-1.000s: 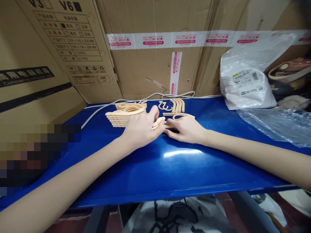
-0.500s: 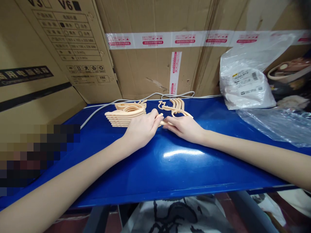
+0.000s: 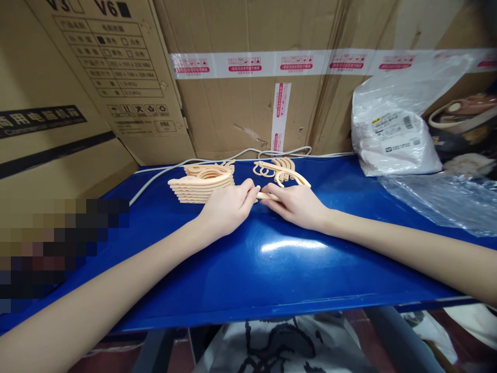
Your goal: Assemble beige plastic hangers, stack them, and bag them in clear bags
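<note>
My left hand [image 3: 227, 207] and my right hand [image 3: 297, 206] meet near the back of the blue table. Between them both are closed on a beige plastic clothes hanger [image 3: 267, 196], whose straight bar shows in the gap. One curved arm of a hanger [image 3: 301, 178] rises behind my right fingers and seems to belong to the held one. Left of my left hand lies a neat stack of beige hangers [image 3: 200, 192], partly covered by that hand. Several more hangers [image 3: 288, 165] lie behind my right hand. My fingers hide much of the held hanger.
The blue tabletop [image 3: 233, 280] runs up to large cardboard boxes [image 3: 240, 114] at the back and left. A pale cable [image 3: 155, 174] crosses behind the hangers. At the right stand a white plastic parcel [image 3: 396, 140] and a clear plastic sheet [image 3: 438, 199].
The curved hanger arm behind my right hand has tilted, its hook end rising. My left hand has shifted down slightly; my right hand stays nearly in place.
</note>
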Demonstrator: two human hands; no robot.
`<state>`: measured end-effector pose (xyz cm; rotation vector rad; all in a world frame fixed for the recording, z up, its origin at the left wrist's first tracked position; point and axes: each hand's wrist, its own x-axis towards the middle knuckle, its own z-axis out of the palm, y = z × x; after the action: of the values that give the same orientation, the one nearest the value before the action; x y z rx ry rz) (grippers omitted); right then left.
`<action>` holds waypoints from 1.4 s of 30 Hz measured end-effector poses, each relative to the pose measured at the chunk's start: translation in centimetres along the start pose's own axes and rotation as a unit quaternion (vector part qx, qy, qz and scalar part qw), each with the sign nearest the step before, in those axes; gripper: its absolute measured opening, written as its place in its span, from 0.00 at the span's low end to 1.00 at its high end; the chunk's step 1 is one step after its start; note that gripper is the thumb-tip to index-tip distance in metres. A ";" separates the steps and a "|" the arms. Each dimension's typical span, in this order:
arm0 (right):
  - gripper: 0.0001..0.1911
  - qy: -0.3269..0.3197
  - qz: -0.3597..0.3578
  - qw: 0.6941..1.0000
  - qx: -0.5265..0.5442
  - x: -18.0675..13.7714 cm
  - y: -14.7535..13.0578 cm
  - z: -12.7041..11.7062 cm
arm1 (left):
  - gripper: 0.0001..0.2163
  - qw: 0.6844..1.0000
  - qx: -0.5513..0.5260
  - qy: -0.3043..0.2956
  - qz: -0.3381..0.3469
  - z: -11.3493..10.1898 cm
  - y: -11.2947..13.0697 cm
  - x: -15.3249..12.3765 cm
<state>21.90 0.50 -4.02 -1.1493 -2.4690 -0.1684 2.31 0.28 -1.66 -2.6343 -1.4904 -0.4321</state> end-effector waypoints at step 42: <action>0.22 0.003 -0.059 0.998 -0.013 0.2 2.0 0.0 | 0.14 0.996 -0.076 -0.045 0.032 0.2 -1.0 0.1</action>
<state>23.33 1.97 -4.06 -1.0113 -2.5382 -0.2397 1.61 0.94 -1.87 -2.8459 -1.4463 -0.4444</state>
